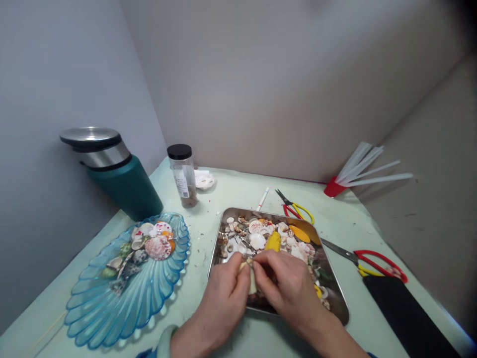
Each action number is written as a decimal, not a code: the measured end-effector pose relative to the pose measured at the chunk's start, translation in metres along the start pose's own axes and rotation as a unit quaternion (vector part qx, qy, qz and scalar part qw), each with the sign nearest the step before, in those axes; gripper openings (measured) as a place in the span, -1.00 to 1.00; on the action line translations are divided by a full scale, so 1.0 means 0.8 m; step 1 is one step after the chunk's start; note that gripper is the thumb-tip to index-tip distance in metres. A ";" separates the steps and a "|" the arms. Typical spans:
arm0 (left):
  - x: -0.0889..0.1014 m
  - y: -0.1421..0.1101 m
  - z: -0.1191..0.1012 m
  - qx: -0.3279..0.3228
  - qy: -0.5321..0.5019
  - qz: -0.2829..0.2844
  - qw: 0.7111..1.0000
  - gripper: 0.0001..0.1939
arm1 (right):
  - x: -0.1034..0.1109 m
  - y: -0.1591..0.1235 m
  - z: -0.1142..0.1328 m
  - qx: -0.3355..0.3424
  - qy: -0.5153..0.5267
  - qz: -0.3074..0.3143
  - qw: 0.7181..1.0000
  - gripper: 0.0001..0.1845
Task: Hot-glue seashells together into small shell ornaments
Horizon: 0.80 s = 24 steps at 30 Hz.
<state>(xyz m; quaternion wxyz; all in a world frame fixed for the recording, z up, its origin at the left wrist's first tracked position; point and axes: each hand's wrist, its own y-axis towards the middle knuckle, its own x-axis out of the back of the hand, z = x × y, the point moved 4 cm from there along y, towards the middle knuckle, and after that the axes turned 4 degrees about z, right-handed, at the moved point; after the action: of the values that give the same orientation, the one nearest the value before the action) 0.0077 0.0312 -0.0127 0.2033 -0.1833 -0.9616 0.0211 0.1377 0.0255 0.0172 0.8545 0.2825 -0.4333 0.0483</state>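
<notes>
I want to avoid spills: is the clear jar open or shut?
Shut: the black lid sits on top of the clear jar. I cannot tell how tightly.

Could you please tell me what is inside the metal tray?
The metal tray holds many shells and a yellow object. The left hand and right hand hide whatever lies beneath them.

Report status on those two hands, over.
Left hand, right hand: close together at small pale piece. Metal tray of shells beneath. Yellow piece just beyond.
</notes>
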 end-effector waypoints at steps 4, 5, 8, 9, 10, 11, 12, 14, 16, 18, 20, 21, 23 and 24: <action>0.000 0.000 0.001 0.005 -0.016 -0.006 1.000 -0.75 | 0.001 0.000 -0.005 -0.036 0.058 -0.012 0.998 -0.89; 0.000 -0.001 0.001 0.004 -0.021 -0.007 1.000 -0.75 | 0.002 0.000 -0.006 -0.044 0.069 -0.017 0.997 -0.89; 0.001 -0.001 0.000 0.002 -0.031 -0.009 0.999 -0.75 | 0.003 0.001 -0.008 -0.057 0.092 -0.016 0.994 -0.90; 0.001 0.000 -0.001 0.003 -0.032 -0.010 0.999 -0.75 | 0.003 0.001 -0.008 -0.058 0.097 -0.011 0.994 -0.90; 0.002 0.000 -0.002 0.006 -0.031 -0.009 0.999 -0.75 | 0.003 0.001 -0.008 -0.057 0.101 -0.006 0.993 -0.90; 0.002 0.000 -0.002 0.008 -0.030 -0.006 1.000 -0.75 | 0.003 0.001 -0.008 -0.054 0.103 -0.001 0.993 -0.90; 0.002 0.000 -0.002 0.010 -0.027 -0.004 1.000 -0.75 | 0.003 0.000 -0.008 -0.050 0.104 0.004 0.993 -0.90; 0.002 0.000 -0.002 0.013 -0.020 -0.002 1.000 -0.75 | 0.003 0.000 -0.007 -0.037 0.096 0.017 0.995 -0.90; 0.002 0.000 -0.002 0.011 -0.007 -0.003 1.000 -0.75 | 0.002 0.000 -0.007 -0.024 0.078 0.034 0.996 -0.90; 0.001 -0.001 -0.002 0.003 0.013 0.000 1.000 -0.75 | 0.003 0.001 -0.008 -0.014 0.056 0.054 0.997 -0.89; -0.001 -0.001 -0.002 -0.004 0.038 0.005 0.999 -0.75 | 0.004 0.002 -0.009 -0.005 0.030 0.075 0.997 -0.88; -0.001 -0.001 -0.001 -0.007 0.050 0.006 0.999 -0.75 | 0.004 0.002 -0.009 0.000 0.015 0.083 0.996 -0.87; -0.002 0.000 -0.001 -0.010 0.070 0.007 0.997 -0.75 | 0.005 0.002 -0.007 0.011 -0.022 0.093 0.995 -0.85; -0.002 0.000 -0.001 -0.012 0.077 0.007 0.997 -0.75 | 0.005 0.002 -0.006 0.017 -0.041 0.095 0.994 -0.84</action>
<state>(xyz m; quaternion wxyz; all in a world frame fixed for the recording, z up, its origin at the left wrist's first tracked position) 0.0096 0.0305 -0.0123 0.2743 -0.1939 -0.9419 -0.0033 0.1430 0.0291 0.0186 0.8224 0.2562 -0.4923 0.1254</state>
